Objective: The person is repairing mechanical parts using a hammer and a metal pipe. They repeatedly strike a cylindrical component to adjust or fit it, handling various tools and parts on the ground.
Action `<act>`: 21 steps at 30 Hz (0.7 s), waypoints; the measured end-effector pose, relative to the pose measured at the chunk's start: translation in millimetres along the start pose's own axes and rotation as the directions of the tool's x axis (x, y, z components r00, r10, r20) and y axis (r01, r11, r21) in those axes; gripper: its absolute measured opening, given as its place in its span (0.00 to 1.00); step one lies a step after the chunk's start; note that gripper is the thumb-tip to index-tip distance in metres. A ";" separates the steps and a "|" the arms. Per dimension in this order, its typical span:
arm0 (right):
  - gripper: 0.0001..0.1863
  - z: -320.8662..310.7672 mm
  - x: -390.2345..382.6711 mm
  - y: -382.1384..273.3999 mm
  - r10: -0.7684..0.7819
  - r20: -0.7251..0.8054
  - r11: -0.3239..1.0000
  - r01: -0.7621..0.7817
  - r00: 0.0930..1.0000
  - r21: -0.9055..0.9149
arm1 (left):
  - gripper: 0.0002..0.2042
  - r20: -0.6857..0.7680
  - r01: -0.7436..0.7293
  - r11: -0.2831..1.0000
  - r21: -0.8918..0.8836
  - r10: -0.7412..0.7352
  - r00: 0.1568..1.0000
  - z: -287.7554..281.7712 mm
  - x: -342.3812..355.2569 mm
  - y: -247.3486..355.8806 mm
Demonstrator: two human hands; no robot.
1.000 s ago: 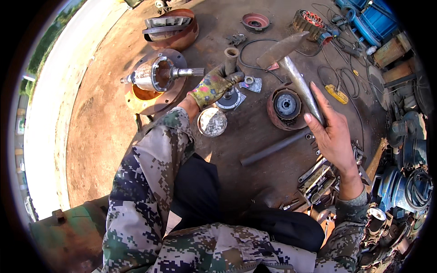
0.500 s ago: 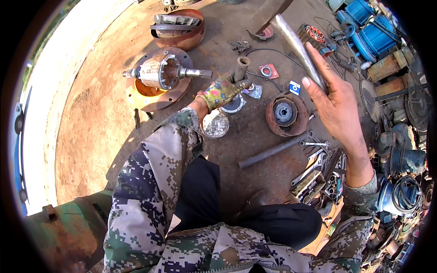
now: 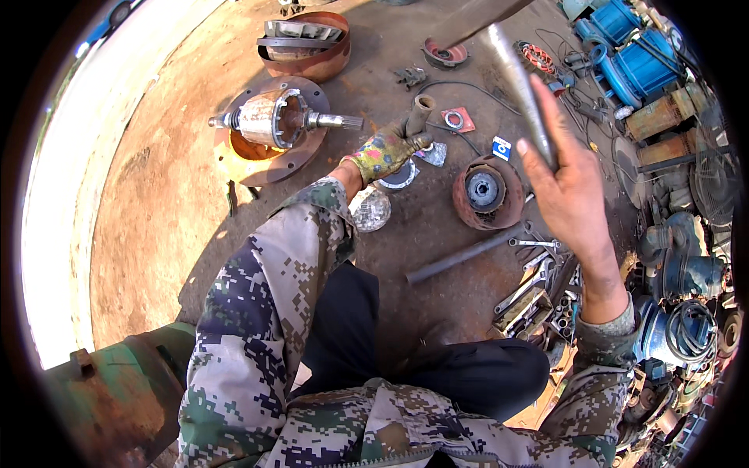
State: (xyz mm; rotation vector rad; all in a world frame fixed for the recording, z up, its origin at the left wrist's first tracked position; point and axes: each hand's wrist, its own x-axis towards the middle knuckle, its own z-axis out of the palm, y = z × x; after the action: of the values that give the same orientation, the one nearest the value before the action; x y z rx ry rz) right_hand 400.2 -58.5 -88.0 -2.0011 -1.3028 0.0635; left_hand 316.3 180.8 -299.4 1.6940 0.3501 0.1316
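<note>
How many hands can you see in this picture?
2. Upper middle: the left hand, in a patterned yellow fabric glove, holds a dull brown metal tube. Further right: the bare right hand holds a silver-handled metal hammer. No other hands show.

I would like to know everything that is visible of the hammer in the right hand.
The hammer has a round, grey, metallic-looking handle and a long, dark head, blurred and partly cut off by the picture's top edge. It is held up above the ground, the handle slanting up and left from the bare right hand, which grips its lower part.
</note>
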 end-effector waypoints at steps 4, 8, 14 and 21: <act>0.34 -9.9 2.4 22.3 0.258 0.290 0.964 -0.266 0.922 -0.010 | 0.21 0.006 -0.052 0.998 0.033 0.052 0.999 4.2 13.7 -9.9; 0.34 -9.7 12.9 -4.9 -0.036 -0.251 0.991 0.067 0.967 0.114 | 0.13 -0.046 0.007 0.996 0.088 -0.003 0.999 -14.4 -1.0 -12.0; 0.34 3.2 8.7 30.9 0.130 0.300 0.991 -0.115 0.945 -0.068 | 0.14 -0.083 -0.077 0.997 -0.025 0.074 0.994 0.6 9.2 -16.5; 0.33 -0.8 -3.7 9.8 -0.009 0.022 1.000 0.009 1.000 0.023 | 0.17 -0.077 -0.074 0.991 -0.109 0.066 0.995 0.8 16.4 -30.4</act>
State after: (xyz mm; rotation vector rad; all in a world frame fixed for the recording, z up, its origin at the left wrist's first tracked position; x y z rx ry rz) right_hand 406.4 -64.0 -94.5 -1.9797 -1.3191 0.0962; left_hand 327.3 188.6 -331.2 1.5935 0.3322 0.2614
